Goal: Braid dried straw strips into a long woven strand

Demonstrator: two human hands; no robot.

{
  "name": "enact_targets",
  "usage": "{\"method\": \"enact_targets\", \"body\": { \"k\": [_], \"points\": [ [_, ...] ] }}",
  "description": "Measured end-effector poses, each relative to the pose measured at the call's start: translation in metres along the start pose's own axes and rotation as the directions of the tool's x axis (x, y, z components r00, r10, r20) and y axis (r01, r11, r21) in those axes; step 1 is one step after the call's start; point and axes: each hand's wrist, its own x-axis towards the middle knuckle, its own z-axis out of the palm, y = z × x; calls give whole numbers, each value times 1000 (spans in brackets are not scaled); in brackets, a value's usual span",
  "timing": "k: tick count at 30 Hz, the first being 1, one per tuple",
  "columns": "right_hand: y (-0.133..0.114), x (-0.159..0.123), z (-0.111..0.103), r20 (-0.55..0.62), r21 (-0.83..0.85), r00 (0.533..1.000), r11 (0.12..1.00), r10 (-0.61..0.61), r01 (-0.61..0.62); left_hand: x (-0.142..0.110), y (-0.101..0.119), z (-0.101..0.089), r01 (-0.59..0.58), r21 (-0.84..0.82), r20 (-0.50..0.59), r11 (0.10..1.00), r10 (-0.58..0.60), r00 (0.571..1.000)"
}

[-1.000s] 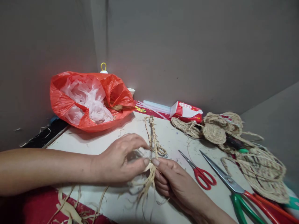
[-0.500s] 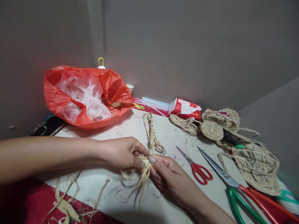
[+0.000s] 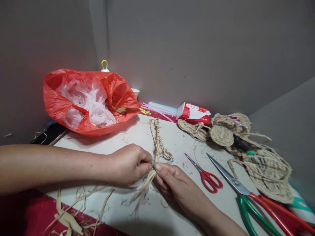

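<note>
A braided straw cord (image 3: pixel 157 141) runs from a small looped pile on the white table down to my hands. My right hand (image 3: pixel 172 178) pinches the cord's near end between thumb and fingers. Close against it on the left, my left hand (image 3: pixel 131 164) is closed on pale straw strands, its fingertips curled inward. Loose straw strands (image 3: pixel 145 185) fan out below both hands, blurred at their tips. Small red-handled scissors (image 3: pixel 209 180) lie right of my right hand, and large shears (image 3: pixel 237 186) with green and red handles lie beyond them.
A red plastic bag (image 3: pixel 73 123) holding white plastic stands at the back left. Coiled woven straw pieces (image 3: pixel 265 173) are heaped at the right. A red tissue pack (image 3: pixel 194 113) sits by the wall. Loose straw strips (image 3: pixel 70 219) lie on red cloth at front left.
My left hand has closed into a tighter fist around the strands and turned slightly. The loose ends have swung a little left. My right hand keeps its pinch; the whole view has shifted slightly.
</note>
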Motion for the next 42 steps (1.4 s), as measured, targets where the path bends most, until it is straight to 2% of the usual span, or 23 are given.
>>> {"method": "enact_targets", "body": {
  "k": [4,8,12,18,22,24,27,30,33,36,39,42],
  "points": [
    [1,0,-2,41,71,999,997,6,-9,3,3,-3,109,-123,79,986,-100,992],
    [1,0,1,-57,36,998,999,4,-2,6,8,-5,208,-217,125,954,-184,975],
    [2,0,11,-143,231,985,971,96,-61,6,13,-4,361,-294,203,885,-311,928],
    [2,-1,23,-207,446,963,893,174,-65,4,25,2,391,-250,151,886,-363,919],
    [1,-4,27,-205,531,955,844,215,-76,4,37,12,506,-217,172,834,-478,861],
    [1,-5,29,-199,555,955,829,220,-76,4,39,17,491,-168,125,855,-475,871],
    [2,-7,30,-166,555,968,829,190,-67,3,37,25,416,3,4,909,-416,909],
    [5,-7,29,-152,517,977,854,148,-49,-1,34,29,350,104,-29,931,-349,937],
    [8,-7,28,-178,483,976,875,127,-26,-7,35,26,329,21,22,944,-329,944],
    [9,-6,26,-184,484,974,875,135,-30,-13,36,11,368,-33,57,929,-365,929],
    [8,-5,24,-169,481,976,875,140,-42,-13,31,-7,338,-13,-53,941,-339,939],
    [8,-5,24,-142,440,980,896,138,-62,-8,17,-12,249,-34,-131,968,-252,959]
  ]
}}
